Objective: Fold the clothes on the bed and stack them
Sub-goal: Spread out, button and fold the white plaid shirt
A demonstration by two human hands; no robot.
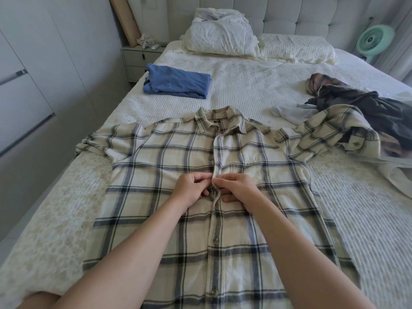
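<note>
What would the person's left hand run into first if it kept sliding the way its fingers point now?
Most likely the right hand. The left hand pinches the plaid shirt at its button placket, fingers aimed across toward the right hand's fingertips, which look almost touching. Depth is hard to judge from this one view.

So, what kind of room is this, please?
Most likely a home bedroom. A wide bed with a white textured cover and a padded grey headboard fills the view, white crumpled pillows lie at its head, and a small pale bedside cabinet stands beside it.
</note>
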